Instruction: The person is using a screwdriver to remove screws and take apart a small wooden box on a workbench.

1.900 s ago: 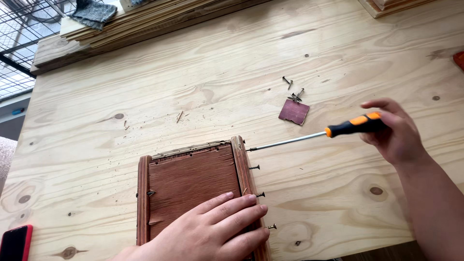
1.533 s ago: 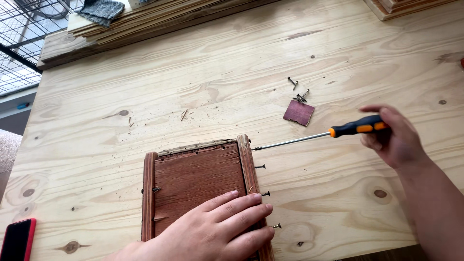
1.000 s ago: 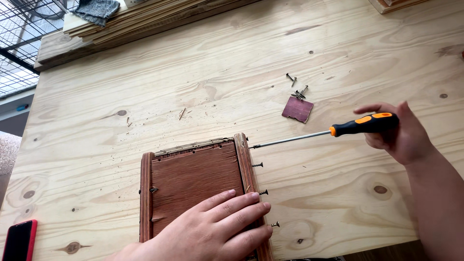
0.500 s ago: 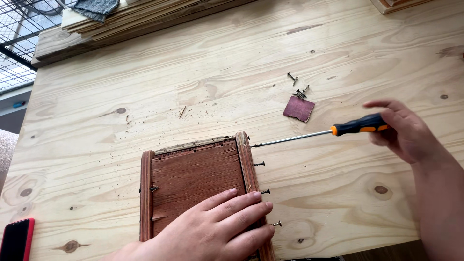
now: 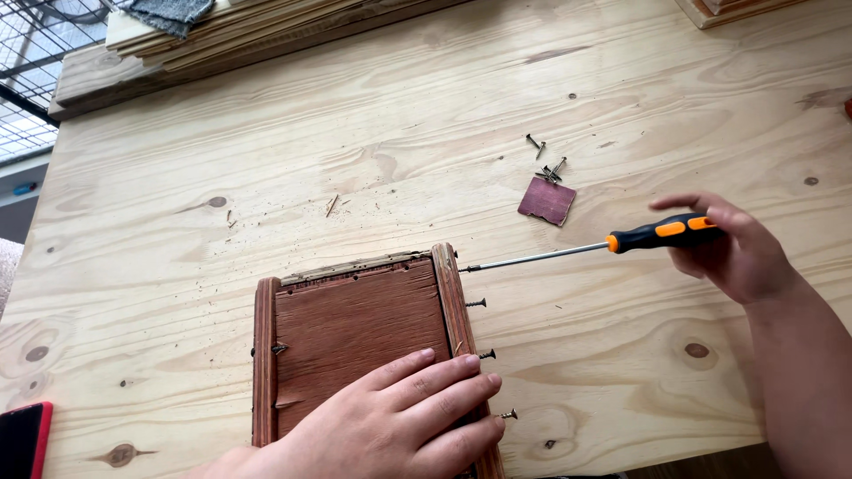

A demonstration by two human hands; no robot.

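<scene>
A small brown wooden frame with a back panel [image 5: 355,324] lies flat on a light wooden table [image 5: 426,133]. My left hand [image 5: 399,426] rests flat on its lower right part, fingers spread. My right hand [image 5: 737,253] grips a screwdriver [image 5: 661,234] with a black and orange handle. Its long shaft points left, and the tip meets the top of the frame's right rail [image 5: 457,302]. Three screws [image 5: 477,303] stick partly out of that rail's right side.
A small dark red square piece [image 5: 547,200] and several loose screws [image 5: 546,160] lie right of centre. Wooden planks [image 5: 266,40] with a grey cloth [image 5: 169,11] are stacked at the far left. A red phone [image 5: 22,439] sits at the lower left edge.
My right hand has twisted the screwdriver handle and shifted slightly, with the tip staying at the frame's upper right corner. My left hand has stayed pressed on the frame.
</scene>
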